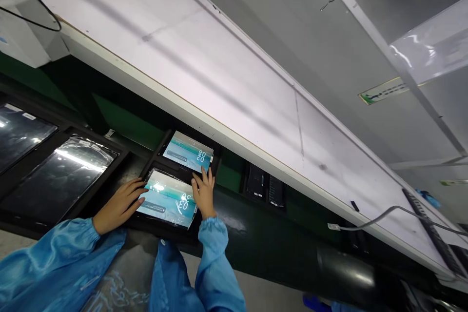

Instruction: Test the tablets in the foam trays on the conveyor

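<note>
A lit tablet [166, 200] lies in the near slot of a black tray [153, 163] on a dark conveyor. My left hand [119, 206] rests at its left edge, fingers stretched flat onto the screen corner. My right hand [204, 192] lies on its right edge, fingers extended and pointing toward the far slot. A second lit tablet [188, 152] sits in the far slot of the same tray, just beyond my right fingertips. Both sleeves are blue.
Another black tray [22, 165] at the left holds two dark tablets [60, 173] wrapped in glossy film. A white shelf [219, 73] overhangs the belt. Small black parts [263, 185] sit under it to the right. A grey cable [387, 214] runs along the shelf edge.
</note>
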A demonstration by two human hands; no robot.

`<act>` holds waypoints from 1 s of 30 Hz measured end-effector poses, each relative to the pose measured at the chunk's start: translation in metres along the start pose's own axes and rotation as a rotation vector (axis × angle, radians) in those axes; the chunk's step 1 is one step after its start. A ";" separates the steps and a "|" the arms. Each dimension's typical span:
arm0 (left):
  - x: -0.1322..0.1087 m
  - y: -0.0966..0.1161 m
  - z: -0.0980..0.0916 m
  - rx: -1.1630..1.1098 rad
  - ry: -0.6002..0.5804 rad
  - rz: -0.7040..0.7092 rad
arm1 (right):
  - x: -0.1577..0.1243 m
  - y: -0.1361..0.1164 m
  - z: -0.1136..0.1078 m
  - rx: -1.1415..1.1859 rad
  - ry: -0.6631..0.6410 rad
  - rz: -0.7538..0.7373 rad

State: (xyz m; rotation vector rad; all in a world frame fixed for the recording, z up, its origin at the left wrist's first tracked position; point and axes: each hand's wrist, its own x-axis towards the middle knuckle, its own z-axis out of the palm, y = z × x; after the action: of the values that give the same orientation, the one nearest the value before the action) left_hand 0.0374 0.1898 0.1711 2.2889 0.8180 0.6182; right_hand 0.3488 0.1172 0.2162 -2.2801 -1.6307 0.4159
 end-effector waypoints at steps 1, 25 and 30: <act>0.003 -0.002 0.002 0.008 -0.019 0.010 | -0.018 0.002 0.002 0.036 0.037 0.028; 0.098 0.008 0.044 0.178 -0.180 0.169 | 0.162 -0.012 -0.002 -0.090 0.087 -0.004; 0.108 0.018 0.057 0.230 -0.189 0.133 | 0.187 -0.023 -0.005 -0.077 0.046 -0.031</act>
State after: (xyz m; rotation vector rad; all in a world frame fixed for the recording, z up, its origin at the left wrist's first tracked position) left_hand 0.1534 0.2304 0.1668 2.5807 0.6797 0.3719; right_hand 0.3894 0.3010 0.2196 -2.2980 -1.6843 0.2957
